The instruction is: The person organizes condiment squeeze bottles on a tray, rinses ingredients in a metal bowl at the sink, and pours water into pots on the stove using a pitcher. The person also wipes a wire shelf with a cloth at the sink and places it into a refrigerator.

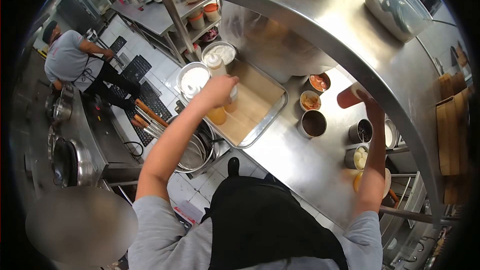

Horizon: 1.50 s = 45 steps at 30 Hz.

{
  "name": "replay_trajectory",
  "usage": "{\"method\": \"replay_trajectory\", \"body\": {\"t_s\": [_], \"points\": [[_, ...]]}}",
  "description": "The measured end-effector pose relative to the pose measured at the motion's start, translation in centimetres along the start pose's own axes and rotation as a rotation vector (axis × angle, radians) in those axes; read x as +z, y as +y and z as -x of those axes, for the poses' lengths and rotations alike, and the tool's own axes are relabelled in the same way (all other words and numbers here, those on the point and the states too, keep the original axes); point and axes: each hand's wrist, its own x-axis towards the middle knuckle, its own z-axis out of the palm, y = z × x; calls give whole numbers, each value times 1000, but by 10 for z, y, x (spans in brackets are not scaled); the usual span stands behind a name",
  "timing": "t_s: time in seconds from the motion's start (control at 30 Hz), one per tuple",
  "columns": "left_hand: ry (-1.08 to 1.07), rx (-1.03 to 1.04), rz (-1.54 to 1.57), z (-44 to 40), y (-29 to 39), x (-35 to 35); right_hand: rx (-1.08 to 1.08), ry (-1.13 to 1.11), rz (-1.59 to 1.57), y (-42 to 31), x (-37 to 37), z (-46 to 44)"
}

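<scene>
A reddish container (349,96), smooth-sided and tipped on its side, is gripped in the right hand (369,104) above the steel counter (280,156), near the open tins of food (312,123). The left hand (218,91) reaches over squeeze bottles (216,115) of yellow-orange liquid at the edge of a paper-lined tray (260,101), its fingers curled, though whether they grip a bottle cannot be told.
</scene>
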Motion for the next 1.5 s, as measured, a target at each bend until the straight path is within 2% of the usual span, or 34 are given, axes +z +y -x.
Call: {"method": "replay_trajectory", "body": {"t_s": [0.07,0.17,0.23,0.33,0.4,0.43,0.53,0.6,0.63,0.7,0.77,0.83,0.87,0.93,0.97,1.1,1.17,1.23,1.3,1.33,1.43,1.47,1.5], "points": [[171,29,-27,13,10,17,-20,-145,-292,-66,13,-5],[234,75,-73,28,34,37,-44,-332,-633,-184,43,-10],[269,87,-64,38,51,45,-77,-358,-652,-214,90,-9],[325,99,-23,47,65,54,-155,-329,-521,-281,127,-6],[459,117,-14,49,67,64,-181,-554,-519,-303,150,-6],[454,120,-1,51,68,63,-172,-561,-509,-313,158,-5],[339,62,84,50,67,62,-212,-697,-522,-338,181,0],[472,96,-4,49,60,64,-205,-759,-466,-351,201,5],[465,113,0,50,56,62,-188,-751,-463,-355,218,7],[390,95,41,47,49,56,-407,-499,-366,-350,252,9],[392,83,68,44,39,57,-482,-444,-323,-348,272,6],[376,50,62,41,34,49,-405,-760,-161,-356,270,-6],[373,65,83,39,31,45,-371,-747,-151,-363,259,-13],[315,45,99,38,27,31,-314,-1116,-111,-377,238,-28],[269,-7,112,37,24,24,-400,-1077,-137,-370,239,-37],[330,88,-33,29,12,5,-446,-680,-292,-320,167,-63],[329,108,-87,19,-3,11,-293,-659,-132,-279,118,-68],[370,136,21,18,-9,6,154,-651,-190,-239,61,-48],[393,151,30,20,-9,-3,354,-455,-254,-154,41,-6],[342,130,-2,21,-9,-6,489,-381,-475,-122,28,28],[440,173,-4,27,1,-11,1115,107,-848,-98,5,140],[448,191,0,30,10,-18,1104,214,-886,-53,19,194],[534,240,50,36,21,-27,1172,360,-931,-50,18,225]]}}
